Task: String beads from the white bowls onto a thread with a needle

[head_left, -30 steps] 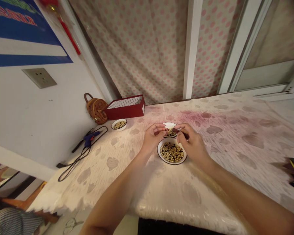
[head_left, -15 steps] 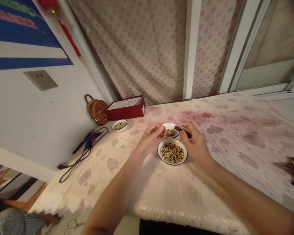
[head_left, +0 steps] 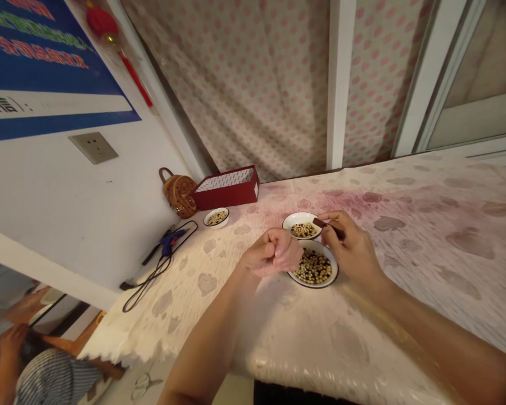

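Observation:
My left hand (head_left: 274,253) is curled into a fist above the left rim of a white bowl with a dark rim (head_left: 314,269), which holds pale and dark beans. It partly hides that bowl. My right hand (head_left: 346,242) pinches a small dark brown tool (head_left: 326,224) at the edge of a second white bowl (head_left: 302,224) of mixed beans, just behind the first. A third small bowl of beans (head_left: 216,218) stands farther left. Whether my fist holds anything is hidden.
The mottled tablecloth (head_left: 405,270) runs under everything. A red box (head_left: 227,197) and a studded brown bag (head_left: 179,195) stand by the wall. A blue glue gun (head_left: 167,244) lies with its black cord. A person in a striped sleeve (head_left: 53,377) is at lower left.
My left hand has dropped from the far bowl and closed into a fist over the near bowl. The whole view has shifted, so the bowls sit farther right.

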A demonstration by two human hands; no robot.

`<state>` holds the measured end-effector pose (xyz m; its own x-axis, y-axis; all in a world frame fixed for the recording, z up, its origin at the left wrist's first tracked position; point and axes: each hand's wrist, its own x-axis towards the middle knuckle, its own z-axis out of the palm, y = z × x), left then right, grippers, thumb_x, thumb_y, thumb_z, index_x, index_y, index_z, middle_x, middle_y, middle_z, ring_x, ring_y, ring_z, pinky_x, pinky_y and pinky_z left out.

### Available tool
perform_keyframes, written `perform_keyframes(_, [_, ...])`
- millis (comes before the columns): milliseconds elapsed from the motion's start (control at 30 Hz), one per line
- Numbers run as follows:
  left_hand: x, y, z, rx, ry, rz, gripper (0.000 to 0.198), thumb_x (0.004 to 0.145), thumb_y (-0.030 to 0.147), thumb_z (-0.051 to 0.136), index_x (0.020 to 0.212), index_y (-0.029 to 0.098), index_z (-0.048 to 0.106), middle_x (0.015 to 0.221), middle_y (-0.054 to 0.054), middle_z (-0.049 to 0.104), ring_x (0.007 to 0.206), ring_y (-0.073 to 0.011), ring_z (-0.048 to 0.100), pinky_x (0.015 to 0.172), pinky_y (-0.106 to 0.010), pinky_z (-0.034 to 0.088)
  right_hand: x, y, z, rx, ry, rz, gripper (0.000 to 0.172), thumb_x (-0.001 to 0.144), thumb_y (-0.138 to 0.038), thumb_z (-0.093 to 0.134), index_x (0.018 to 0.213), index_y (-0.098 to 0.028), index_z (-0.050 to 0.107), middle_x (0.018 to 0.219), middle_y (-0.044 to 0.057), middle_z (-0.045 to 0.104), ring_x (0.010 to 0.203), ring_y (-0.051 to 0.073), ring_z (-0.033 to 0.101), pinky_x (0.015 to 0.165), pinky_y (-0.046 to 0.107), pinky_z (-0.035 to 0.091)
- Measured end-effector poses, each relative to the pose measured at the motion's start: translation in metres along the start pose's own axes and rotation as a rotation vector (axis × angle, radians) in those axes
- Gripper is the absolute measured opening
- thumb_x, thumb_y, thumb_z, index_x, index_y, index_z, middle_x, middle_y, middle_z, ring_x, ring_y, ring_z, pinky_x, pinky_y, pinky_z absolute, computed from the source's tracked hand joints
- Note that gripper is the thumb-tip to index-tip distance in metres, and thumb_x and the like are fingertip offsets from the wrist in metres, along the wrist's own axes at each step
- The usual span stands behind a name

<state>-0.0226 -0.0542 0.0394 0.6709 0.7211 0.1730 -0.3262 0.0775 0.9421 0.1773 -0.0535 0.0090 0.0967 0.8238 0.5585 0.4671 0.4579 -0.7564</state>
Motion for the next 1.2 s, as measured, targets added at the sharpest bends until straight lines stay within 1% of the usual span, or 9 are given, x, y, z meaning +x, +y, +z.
perform_keyframes(167, [0.001,-0.001,-0.001,-0.02,-0.061,0.034,0.074,0.056,0.078,0.082,0.049,0.022,0.035,0.043,0.002,0.031,0.041,-0.0107,0.033,0.041,-0.028,0.027,0.0,0.0,0.001,0.004,0.007,-0.01,0.018,0.092,-0.029,0.049,0.104,-0.023,0.061,0.064,-0.002,0.068,0.056,0.019,0.062,0.057,0.031,0.042])
perform_keyframes(267, [0.002,0.002,0.002,0.081,-0.027,0.044,0.068,0.071,0.08,0.071,0.05,0.022,0.043,0.041,0.003,0.033,0.04,-0.0097,0.032,0.045,-0.029,0.031,0.001,-0.001,0.0,0.004,0.013,-0.007,0.019,0.092,-0.028,0.049,0.105,-0.023,0.061,0.064,-0.002,0.067,0.056,0.019,0.062,0.058,0.031,0.043])
perform_keyframes(333, [0.004,0.003,0.005,0.259,0.02,0.009,0.058,0.083,0.073,0.064,0.058,0.021,0.058,0.042,0.003,0.04,0.041,-0.0092,0.036,0.05,-0.029,0.035,0.001,-0.001,0.0,-0.002,0.024,-0.008,0.019,0.091,-0.026,0.048,0.106,-0.023,0.061,0.063,-0.002,0.066,0.057,0.019,0.062,0.059,0.031,0.043])
perform_keyframes(400, [0.006,0.002,0.009,0.501,0.077,-0.046,0.046,0.087,0.063,0.067,0.074,0.02,0.07,0.052,0.001,0.056,0.049,-0.0105,0.048,0.055,-0.027,0.038,0.002,-0.001,-0.001,0.0,0.046,-0.013,0.019,0.091,-0.025,0.048,0.105,-0.023,0.06,0.065,-0.002,0.067,0.059,0.019,0.063,0.061,0.031,0.043])
perform_keyframes(533, [0.011,-0.007,0.012,1.007,0.056,0.037,0.03,0.077,0.049,0.082,0.088,0.022,0.076,0.088,-0.004,0.076,0.082,-0.0195,0.067,0.078,-0.032,0.047,0.003,0.0,-0.002,0.013,0.075,-0.021,0.018,0.091,-0.024,0.046,0.104,-0.023,0.059,0.074,0.001,0.07,0.064,0.019,0.065,0.066,0.032,0.046])
perform_keyframes(667, [0.012,-0.016,0.008,1.352,0.026,0.104,0.026,0.071,0.037,0.088,0.091,0.024,0.077,0.096,-0.005,0.078,0.095,-0.0282,0.068,0.09,-0.04,0.045,0.003,0.001,-0.001,0.002,0.073,-0.014,0.019,0.09,-0.023,0.046,0.104,-0.023,0.06,0.076,0.001,0.071,0.068,0.02,0.066,0.067,0.033,0.046])
perform_keyframes(967, [0.014,-0.029,0.003,1.439,0.081,0.148,0.009,0.077,0.017,0.075,0.084,0.023,0.075,0.08,-0.005,0.075,0.073,-0.022,0.064,0.078,-0.035,0.048,0.002,0.001,0.0,0.003,0.065,-0.027,0.019,0.091,-0.022,0.047,0.105,-0.024,0.06,0.074,0.0,0.07,0.067,0.019,0.066,0.067,0.032,0.046])
perform_keyframes(1100, [0.014,-0.028,0.004,1.387,0.137,0.138,0.014,0.08,0.01,0.068,0.082,0.022,0.075,0.074,-0.003,0.072,0.064,-0.0183,0.06,0.07,-0.031,0.047,0.002,0.0,0.0,0.011,0.06,-0.013,0.02,0.09,-0.022,0.047,0.104,-0.023,0.06,0.073,0.0,0.069,0.068,0.02,0.066,0.068,0.033,0.045])
perform_keyframes(1200, [0.014,-0.026,0.004,1.292,0.2,0.073,0.014,0.082,0.011,0.066,0.085,0.022,0.076,0.08,-0.003,0.074,0.068,-0.018,0.062,0.069,-0.03,0.047,0.002,-0.002,-0.001,0.013,0.059,-0.003,0.02,0.09,-0.022,0.047,0.105,-0.023,0.06,0.069,-0.001,0.067,0.066,0.02,0.064,0.069,0.034,0.046])
